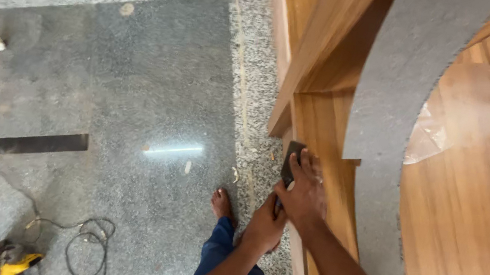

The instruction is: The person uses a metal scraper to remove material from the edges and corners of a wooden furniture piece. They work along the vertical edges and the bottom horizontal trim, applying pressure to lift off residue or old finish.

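A small dark tool (291, 160) was pressed against the edge of the wooden cabinet (324, 130) by the right hand (304, 195), its grip closed around it. The left hand (265, 221), just below, looked curled on the tool's lower end. Edge trimming was judged under way; steady, even pressure along that edge was called for.

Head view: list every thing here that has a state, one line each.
Right hand: pressed on a dark block, fingers spread.
Left hand: closed round the block's near end.
Dark block: lying flat on the wooden panel's edge.
Wooden panel: bare, with a grey curved strip across it.
Cable: coiled loosely on the floor.
Yellow power tool: lying on the floor, unheld.
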